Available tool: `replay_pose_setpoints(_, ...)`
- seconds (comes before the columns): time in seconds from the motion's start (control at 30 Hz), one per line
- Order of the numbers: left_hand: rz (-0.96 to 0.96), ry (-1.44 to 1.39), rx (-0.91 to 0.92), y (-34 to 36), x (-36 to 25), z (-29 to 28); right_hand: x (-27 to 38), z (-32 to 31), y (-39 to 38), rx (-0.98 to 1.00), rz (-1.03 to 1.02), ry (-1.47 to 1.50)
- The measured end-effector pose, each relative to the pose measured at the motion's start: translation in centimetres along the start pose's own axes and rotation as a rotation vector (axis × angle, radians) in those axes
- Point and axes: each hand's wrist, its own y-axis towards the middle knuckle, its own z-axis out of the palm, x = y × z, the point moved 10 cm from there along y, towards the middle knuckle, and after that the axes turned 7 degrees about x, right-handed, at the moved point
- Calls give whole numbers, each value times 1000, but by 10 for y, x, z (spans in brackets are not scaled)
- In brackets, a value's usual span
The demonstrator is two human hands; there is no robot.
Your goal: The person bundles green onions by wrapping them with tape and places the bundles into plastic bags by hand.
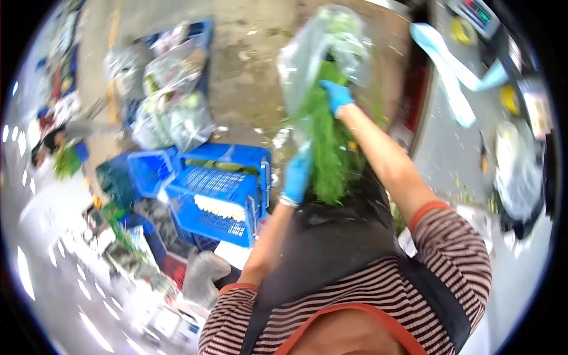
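Note:
My right hand (pixel 336 96), in a blue glove, is closed on a bunch of long, feathery green herbs (pixel 329 151), dill-like, whose fronds hang down toward my dark apron. Above lies a clear plastic bag (pixel 296 68) with pale green produce inside; the upper end of the bunch meets it. My left hand (pixel 297 174), also blue-gloved and blurred, is beside the left edge of the fronds. A strip of the bag's plastic runs down to its fingers, which appear closed on it.
Blue plastic crates (pixel 216 189) stand at left. Beyond them, filled clear bags (pixel 171 112) sit on a blue pallet (pixel 204 38). On the right, a grey table (pixel 447 148) carries a light-blue strip (pixel 444 65), tape rolls (pixel 464 31), a scale (pixel 476 15) and a bagged vegetable (pixel 515 160).

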Motion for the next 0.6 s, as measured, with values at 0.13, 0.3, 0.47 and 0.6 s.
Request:
replay_pose_setpoints(0.13, -344, -369, -165, -32, 43, -6, 33, 48, 34, 120, -204, 20)
replay_pose_setpoints(0.3, -142, -717, -236, -16, 29, -11, 54, -15, 74, -258, -413, -515)
replay_pose_setpoints(0.47, -192, -813, -320, -20, 23, -18, 38, 46, -11, 115, 154, -538)
replay_pose_setpoints(0.6, 13, -319, -256, -8, -10, -51, 89, 57, -97, 272, -3, -696)
